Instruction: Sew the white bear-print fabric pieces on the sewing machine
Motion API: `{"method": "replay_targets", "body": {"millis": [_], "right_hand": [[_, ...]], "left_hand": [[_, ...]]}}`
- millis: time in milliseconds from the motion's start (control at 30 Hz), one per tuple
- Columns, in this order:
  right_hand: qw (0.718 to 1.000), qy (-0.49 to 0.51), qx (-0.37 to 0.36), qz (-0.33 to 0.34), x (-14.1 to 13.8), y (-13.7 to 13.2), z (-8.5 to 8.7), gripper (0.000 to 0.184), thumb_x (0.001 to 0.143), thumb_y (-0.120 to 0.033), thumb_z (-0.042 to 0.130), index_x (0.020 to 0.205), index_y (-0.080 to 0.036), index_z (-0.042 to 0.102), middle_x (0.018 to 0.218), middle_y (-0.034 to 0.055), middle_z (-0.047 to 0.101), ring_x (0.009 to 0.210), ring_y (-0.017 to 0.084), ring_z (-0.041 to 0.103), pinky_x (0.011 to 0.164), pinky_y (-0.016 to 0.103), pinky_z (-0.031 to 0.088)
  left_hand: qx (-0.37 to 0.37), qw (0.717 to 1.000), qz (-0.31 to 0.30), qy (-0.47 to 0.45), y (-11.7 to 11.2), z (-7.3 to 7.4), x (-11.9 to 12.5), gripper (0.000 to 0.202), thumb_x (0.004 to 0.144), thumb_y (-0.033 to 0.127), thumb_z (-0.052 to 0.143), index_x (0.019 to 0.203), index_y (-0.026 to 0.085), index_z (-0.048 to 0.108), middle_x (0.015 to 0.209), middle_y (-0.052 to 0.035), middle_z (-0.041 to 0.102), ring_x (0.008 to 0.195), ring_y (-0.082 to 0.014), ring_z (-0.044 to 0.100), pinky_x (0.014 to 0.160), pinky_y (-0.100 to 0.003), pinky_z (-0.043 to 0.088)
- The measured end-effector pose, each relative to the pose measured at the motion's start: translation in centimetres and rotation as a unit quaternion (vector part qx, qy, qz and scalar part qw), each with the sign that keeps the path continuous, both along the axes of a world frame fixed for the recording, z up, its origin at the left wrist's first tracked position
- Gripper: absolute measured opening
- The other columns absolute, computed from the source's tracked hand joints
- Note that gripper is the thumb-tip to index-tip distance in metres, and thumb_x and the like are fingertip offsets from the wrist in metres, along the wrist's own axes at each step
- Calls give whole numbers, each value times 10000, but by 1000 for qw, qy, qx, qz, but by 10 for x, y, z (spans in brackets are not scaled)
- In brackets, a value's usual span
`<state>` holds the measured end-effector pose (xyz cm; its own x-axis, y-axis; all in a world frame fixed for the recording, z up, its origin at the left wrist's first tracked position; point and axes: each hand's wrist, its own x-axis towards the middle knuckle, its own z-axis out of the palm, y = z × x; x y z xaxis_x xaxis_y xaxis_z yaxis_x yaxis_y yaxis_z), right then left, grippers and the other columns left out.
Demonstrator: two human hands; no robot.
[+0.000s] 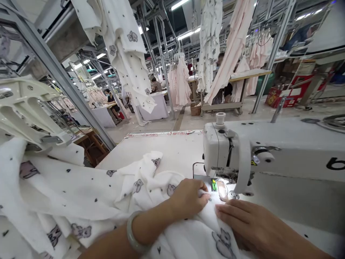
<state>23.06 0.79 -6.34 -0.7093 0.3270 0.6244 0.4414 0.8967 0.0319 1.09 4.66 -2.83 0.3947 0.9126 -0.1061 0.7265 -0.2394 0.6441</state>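
Note:
A white sewing machine (296,151) stands at the right, its needle area lit. Beneath its head and across the table lies white fabric (99,196) printed with grey animals and small dark marks. My left hand (188,198), a pale bangle (131,230) on its wrist, pinches the fabric's edge just left of the needle area, close to a small green part (214,185). Flat on the fabric, fingers stretched out, rests my right hand (246,219), in front of the machine head. The needle tip is too small to make out.
White plastic hanger clamps (29,108) hold part of the fabric at the left, beside a slanting metal post (61,75). The white tabletop (180,147) extends behind the fabric. Printed cloth (126,46) and pink garments (179,81) hang beyond; people sit at far workstations.

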Motion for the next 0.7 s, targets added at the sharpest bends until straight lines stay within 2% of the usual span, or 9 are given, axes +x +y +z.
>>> {"method": "replay_targets", "body": {"millis": [100, 200, 333, 500, 700], "right_hand": [[1000, -11, 22, 11, 0, 3, 8, 285, 1044, -115, 408, 1127, -144, 680, 1014, 94, 787, 913, 210, 745, 901, 327, 600], [1000, -15, 23, 12, 2, 7, 13, 302, 1017, -110, 441, 1211, -131, 672, 1053, 97, 784, 943, 216, 744, 903, 342, 604], [999, -26, -11, -29, 9, 9, 5, 391, 993, -173, 494, 1359, -176, 631, 1194, 100, 756, 1061, 251, 725, 893, 383, 612], [998, -38, -41, -42, 13, 8, -6, 416, 1003, -247, 534, 1410, -181, 598, 1277, 94, 725, 1130, 262, 705, 912, 420, 613], [995, -66, -69, -37, 11, 9, -4, 397, 1028, -225, 501, 1413, -172, 581, 1311, 109, 706, 1176, 245, 684, 979, 434, 583]], "left_hand": [[0, 1000, -1, 12, 0, 1, 1, 198, 859, 330, 641, 951, 201, 760, 848, -25, 755, 764, -204, 653, 753, -296, 501], [-3, 1000, -9, 16, 1, -1, 1, 204, 861, 332, 646, 972, 202, 757, 902, -33, 767, 808, -217, 673, 801, -310, 517], [12, 1000, -26, 11, 1, -3, 0, 212, 876, 341, 640, 1011, 206, 733, 1007, -50, 764, 933, -244, 691, 894, -340, 524], [54, 997, -11, 46, -2, 1, 4, 185, 865, 306, 652, 1004, 193, 700, 1121, -93, 702, 1124, -280, 620, 1062, -421, 456], [44, 990, -3, 130, 1, 6, 18, 130, 827, 274, 601, 890, 198, 685, 1105, -95, 680, 1145, -304, 597, 1051, -490, 439]]}}
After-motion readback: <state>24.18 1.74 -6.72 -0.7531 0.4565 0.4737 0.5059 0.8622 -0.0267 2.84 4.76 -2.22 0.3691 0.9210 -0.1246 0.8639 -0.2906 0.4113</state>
